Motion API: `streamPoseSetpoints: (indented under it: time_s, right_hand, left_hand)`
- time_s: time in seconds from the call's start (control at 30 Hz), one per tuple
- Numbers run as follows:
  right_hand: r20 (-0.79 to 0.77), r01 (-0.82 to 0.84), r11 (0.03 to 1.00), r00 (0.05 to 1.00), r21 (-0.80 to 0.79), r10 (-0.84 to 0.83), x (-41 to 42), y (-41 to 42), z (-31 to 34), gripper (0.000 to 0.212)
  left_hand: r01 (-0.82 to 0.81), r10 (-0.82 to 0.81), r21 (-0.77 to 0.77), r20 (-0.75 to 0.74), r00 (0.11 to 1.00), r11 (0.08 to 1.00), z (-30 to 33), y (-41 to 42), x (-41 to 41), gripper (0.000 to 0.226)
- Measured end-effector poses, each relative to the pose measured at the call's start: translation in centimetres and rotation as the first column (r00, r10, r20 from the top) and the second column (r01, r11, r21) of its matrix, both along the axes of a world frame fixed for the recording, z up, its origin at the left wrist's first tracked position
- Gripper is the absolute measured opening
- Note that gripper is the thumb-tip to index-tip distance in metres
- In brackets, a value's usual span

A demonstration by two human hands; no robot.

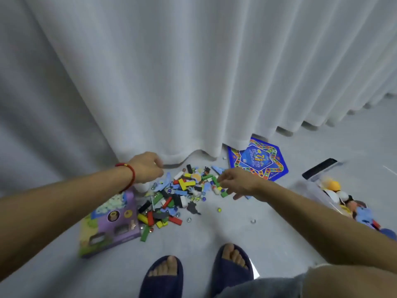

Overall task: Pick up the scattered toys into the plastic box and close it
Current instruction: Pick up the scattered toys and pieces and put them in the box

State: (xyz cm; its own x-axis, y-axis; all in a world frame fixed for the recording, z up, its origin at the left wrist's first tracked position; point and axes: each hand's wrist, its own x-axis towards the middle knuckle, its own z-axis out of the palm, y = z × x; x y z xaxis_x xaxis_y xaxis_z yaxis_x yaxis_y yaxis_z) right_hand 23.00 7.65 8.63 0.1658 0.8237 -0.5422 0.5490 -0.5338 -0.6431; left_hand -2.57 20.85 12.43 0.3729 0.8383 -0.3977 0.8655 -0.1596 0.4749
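The right hand (238, 182) hangs over the right edge of the toy pile (180, 194) with its fingers loosely spread and curled downward; whether they pinch a piece cannot be told. The left hand (148, 167) is curled closed at the far left edge of the pile, just beside the curtain hem; its contents are hidden. A red cord bracelet (129, 175) sits on the left wrist.

The pile lies on the grey floor (225, 231) and consists of coloured wooden blocks, blue flat pieces and glass marbles. Two marbles (219, 210) lie apart from it, toward the near right. A purple toy carton (109, 222) rests against the pile's left edge. A blue hexagonal game board (261, 161) lies at the far right, partly under the white curtain (193, 72).

The clear plastic box (318, 190) stands at the floor's right edge, open, already holding toys. A dark flat item (320, 168) lies just behind it. Two slippered feet (193, 272) stand near the pile.
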Motion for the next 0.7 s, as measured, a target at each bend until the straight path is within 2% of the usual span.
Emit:
streamPoseSetpoints:
  time_s: [0.07,0.13,0.23,0.4,0.57,0.63,0.7]
  right_hand:
    - [0.121,-0.223,0.975,0.967,-0.021,0.224,-2.7,3.2,-1.4,0.031]
    - [0.274,-0.438,0.897,0.858,-0.048,0.434,-4.9,6.3,-3.1,0.039]
    - [0.387,-0.610,0.786,0.703,-0.101,0.596,-7.0,10.0,-6.9,0.052]
    - [0.507,-0.673,0.711,0.548,-0.205,0.665,-8.2,11.7,-14.5,0.096]
    - [0.650,-0.747,0.661,0.468,-0.072,0.599,-10.3,11.7,-18.1,0.111]
    - [0.689,-0.771,0.629,0.406,-0.095,0.601,-11.0,12.7,-18.7,0.120]
    - [0.678,-0.744,0.647,0.388,-0.170,0.624,-11.2,14.1,-19.2,0.130]
  left_hand:
    - [-0.021,0.021,-0.008,-0.020,1.000,1.000,-2.5,0.9,-2.1,0.027]
    - [0.001,-0.001,-0.003,-0.051,0.999,1.000,-5.5,1.8,-3.4,0.030]
    - [0.035,-0.029,0.062,-0.093,0.995,0.997,-10.7,2.5,-4.3,0.033]
    - [0.040,-0.023,0.130,-0.125,0.992,0.991,-19.1,1.7,-3.8,0.047]
    - [0.024,0.006,0.253,-0.120,0.993,0.967,-22.4,1.9,-3.6,0.051]
    - [0.055,-0.030,0.284,-0.094,0.995,0.957,-22.8,2.9,-3.2,0.056]
    - [0.070,-0.052,0.262,-0.074,0.996,0.963,-23.0,4.0,-2.6,0.062]
